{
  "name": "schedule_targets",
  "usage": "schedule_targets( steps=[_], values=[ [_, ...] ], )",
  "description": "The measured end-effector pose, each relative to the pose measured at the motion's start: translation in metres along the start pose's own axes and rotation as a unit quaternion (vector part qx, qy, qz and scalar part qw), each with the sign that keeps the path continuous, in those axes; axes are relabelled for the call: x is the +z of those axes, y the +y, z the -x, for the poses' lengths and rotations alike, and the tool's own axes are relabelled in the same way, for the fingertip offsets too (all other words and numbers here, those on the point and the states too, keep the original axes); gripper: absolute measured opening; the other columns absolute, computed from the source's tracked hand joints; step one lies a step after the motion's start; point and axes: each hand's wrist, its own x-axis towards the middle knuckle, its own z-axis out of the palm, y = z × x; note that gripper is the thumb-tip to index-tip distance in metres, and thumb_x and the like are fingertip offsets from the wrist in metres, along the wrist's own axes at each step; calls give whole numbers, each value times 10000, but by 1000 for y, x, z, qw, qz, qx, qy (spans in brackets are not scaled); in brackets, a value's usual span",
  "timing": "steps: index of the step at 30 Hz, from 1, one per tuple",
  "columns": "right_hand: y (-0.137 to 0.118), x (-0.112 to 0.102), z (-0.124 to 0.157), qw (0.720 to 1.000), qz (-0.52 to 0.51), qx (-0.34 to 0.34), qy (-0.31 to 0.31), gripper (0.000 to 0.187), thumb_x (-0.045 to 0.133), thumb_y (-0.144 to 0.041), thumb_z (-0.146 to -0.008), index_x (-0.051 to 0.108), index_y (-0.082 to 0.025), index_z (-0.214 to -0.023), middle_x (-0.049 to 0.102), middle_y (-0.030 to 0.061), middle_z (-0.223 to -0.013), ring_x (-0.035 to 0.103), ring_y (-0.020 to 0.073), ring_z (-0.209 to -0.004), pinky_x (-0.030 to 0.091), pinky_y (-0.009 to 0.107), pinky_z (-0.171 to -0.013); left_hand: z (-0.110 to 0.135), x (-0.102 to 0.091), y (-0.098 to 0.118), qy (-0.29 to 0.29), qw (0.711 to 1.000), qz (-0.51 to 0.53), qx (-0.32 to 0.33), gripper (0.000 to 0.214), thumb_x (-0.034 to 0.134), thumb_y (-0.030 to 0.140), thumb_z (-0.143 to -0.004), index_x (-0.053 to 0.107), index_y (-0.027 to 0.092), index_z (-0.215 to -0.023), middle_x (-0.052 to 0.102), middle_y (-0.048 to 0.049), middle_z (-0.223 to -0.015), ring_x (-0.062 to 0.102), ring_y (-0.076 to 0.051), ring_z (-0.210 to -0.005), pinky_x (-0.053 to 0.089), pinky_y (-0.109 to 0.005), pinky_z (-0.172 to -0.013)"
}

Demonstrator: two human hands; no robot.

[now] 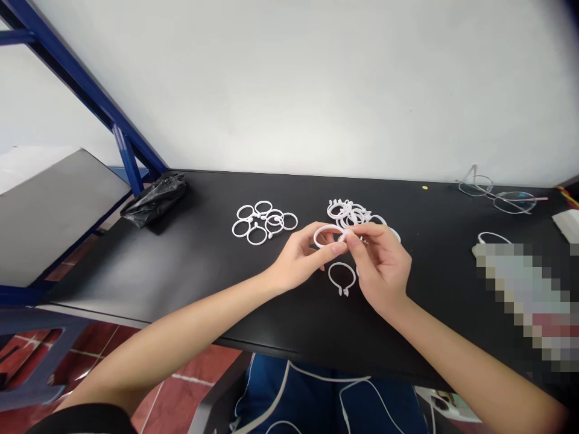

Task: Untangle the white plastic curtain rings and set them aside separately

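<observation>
Both hands meet over the middle of the black table (181, 265). My left hand (301, 256) and my right hand (382, 262) pinch the same white plastic ring (324, 232), each with closed fingers, the right at the ring's clasp end. Another white ring (342, 278) lies flat on the table just below the hands. Behind the right hand sits a pile of several white rings (348, 212). A second group of several white rings (265, 222) lies spread out to the left of the hands.
A crumpled black plastic bag (154, 199) lies at the table's back left corner, beside a blue metal frame (122, 132). Clear-framed glasses (497, 194) rest at the back right. A white loop (493, 237) lies at the right. A white wall stands behind.
</observation>
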Motion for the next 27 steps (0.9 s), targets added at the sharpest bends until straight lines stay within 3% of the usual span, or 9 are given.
schedule_targets(
  steps=[9, 18, 21, 27],
  values=[
    [2, 0, 4, 996, -61, 23, -53, 27, 589, -243, -933, 603, -232, -954, 685, 6, -830, 680, 147, -701, 593, 288, -621, 2, -4, 3, 26, 993, -91, 77, 379, 550, 532, -897, 650, 168, -930, 586, -44, -848, 521, -124, -690, 397, -226, -556],
    [3, -3, 7, 988, -60, 12, -140, 154, 488, -281, -986, 558, -220, -864, 611, -31, -654, 610, 115, -558, 516, 257, -552, 2, -11, 2, 32, 989, -124, 72, 502, 483, 598, -899, 520, 171, -638, 485, 6, -596, 454, -114, -572, 337, -261, -583],
    [4, -3, 8, 981, -83, 15, -173, 197, 416, -282, -1015, 531, -219, -867, 559, -53, -575, 555, 100, -483, 461, 236, -495, 2, -11, 2, 27, 989, -127, 74, 531, 463, 611, -905, 486, 171, -610, 469, 10, -574, 446, -110, -555, 330, -263, -579],
    [7, -1, 14, 979, -102, 38, -171, 231, 379, -284, -1030, 470, -224, -827, 480, -74, -530, 476, 84, -427, 413, 222, -450, 1, -9, -1, 30, 988, -124, 91, 535, 457, 606, -916, 512, 156, -631, 464, 18, -582, 453, -103, -547, 346, -256, -569]
  ],
)
